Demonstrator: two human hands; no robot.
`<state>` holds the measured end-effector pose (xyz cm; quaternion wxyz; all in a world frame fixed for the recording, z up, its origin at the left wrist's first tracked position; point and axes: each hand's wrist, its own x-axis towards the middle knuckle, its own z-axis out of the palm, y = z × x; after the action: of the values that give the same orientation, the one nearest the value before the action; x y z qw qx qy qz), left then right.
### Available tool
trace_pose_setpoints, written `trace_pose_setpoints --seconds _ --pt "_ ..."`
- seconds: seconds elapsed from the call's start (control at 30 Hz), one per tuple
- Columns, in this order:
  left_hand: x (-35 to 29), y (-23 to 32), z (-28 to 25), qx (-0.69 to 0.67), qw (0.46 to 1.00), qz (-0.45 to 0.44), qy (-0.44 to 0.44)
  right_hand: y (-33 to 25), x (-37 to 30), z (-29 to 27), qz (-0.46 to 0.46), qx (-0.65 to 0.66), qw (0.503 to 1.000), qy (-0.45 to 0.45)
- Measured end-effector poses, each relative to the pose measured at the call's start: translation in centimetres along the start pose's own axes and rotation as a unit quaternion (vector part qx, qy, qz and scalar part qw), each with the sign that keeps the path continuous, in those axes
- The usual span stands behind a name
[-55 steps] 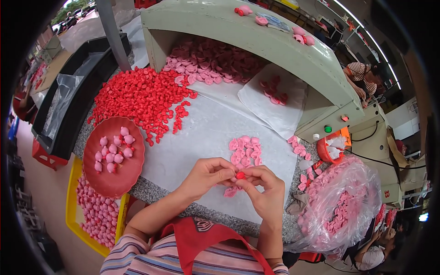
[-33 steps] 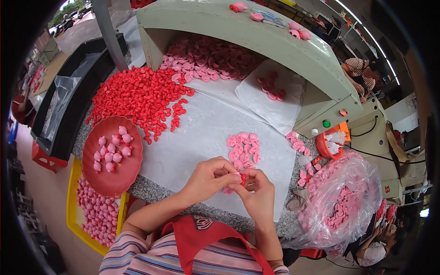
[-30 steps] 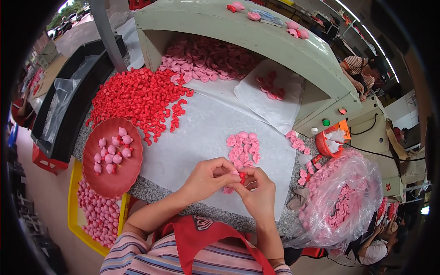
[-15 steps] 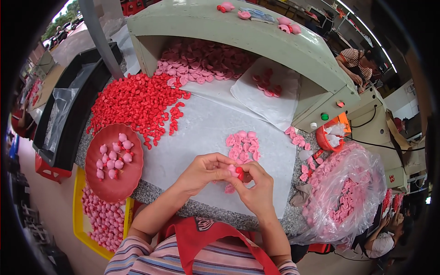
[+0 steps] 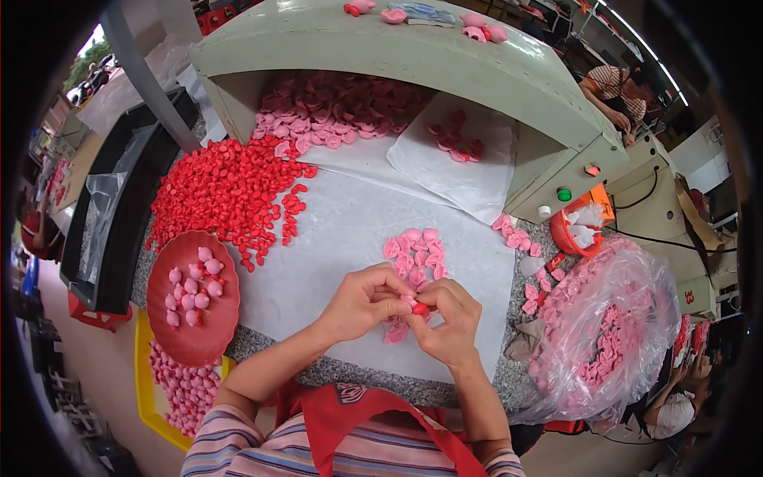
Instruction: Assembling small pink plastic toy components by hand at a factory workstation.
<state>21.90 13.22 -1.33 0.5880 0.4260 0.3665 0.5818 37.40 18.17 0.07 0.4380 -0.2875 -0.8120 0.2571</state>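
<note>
Between my two hands is a small pink-and-red plastic piece (image 5: 419, 308). The fingers of my left hand (image 5: 362, 300) pinch its pink side, while my right hand (image 5: 451, 318) grips the red part with thumb and forefinger. Fingers hide much of the piece. Just beyond my hands, a cluster of hollow pink shells (image 5: 415, 253) lies on a white sheet (image 5: 318, 238). A heap of small red pieces (image 5: 226, 187) spreads at the sheet's left. Round pink pieces with red parts lie in a red scalloped dish (image 5: 184, 342) at the left.
A pale green metal housing (image 5: 381, 44) arches over a pile of pink shells (image 5: 334, 111). At right are a red cup (image 5: 566, 234) and a clear plastic bag (image 5: 636, 318) of pink shells. Left are a black tray (image 5: 119, 274) and a yellow crate (image 5: 151, 397). Another person (image 5: 620, 99) sits far right.
The red part turns and sits lower between my fingers, and my fingers close more tightly around the piece. The whole view has shifted slightly.
</note>
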Motion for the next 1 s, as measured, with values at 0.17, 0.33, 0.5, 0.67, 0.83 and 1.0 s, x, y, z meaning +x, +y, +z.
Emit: trace_pose_setpoints --seconds 0.17,0.33,0.5,0.67,0.83,1.0 --pt "7.7 -2.4 -2.2 0.057 0.993 0.046 -0.092 3.5 2.0 -1.4 -0.031 -0.136 0.990 -0.031" --pt "20.6 -4.2 -5.1 0.395 0.857 0.260 0.206 5.2 4.6 -3.1 0.131 -0.204 0.970 0.016" --pt "27.3 -7.9 -8.4 0.518 0.759 0.220 0.328 3.9 3.5 -2.1 0.113 -0.166 0.979 -0.040" --pt "18.7 -2.8 -4.7 0.469 0.769 0.310 0.303 2.3 2.7 1.4 0.108 -0.087 0.983 -0.117" --pt "-0.7 0.2 -5.6 0.598 0.649 0.296 0.366 2.9 4.0 9.1 0.101 0.009 0.964 -0.245" --pt "-12.7 2.9 -8.5 0.723 0.540 0.050 0.429 1.9 6.2 16.9 0.062 -0.007 0.970 -0.235"
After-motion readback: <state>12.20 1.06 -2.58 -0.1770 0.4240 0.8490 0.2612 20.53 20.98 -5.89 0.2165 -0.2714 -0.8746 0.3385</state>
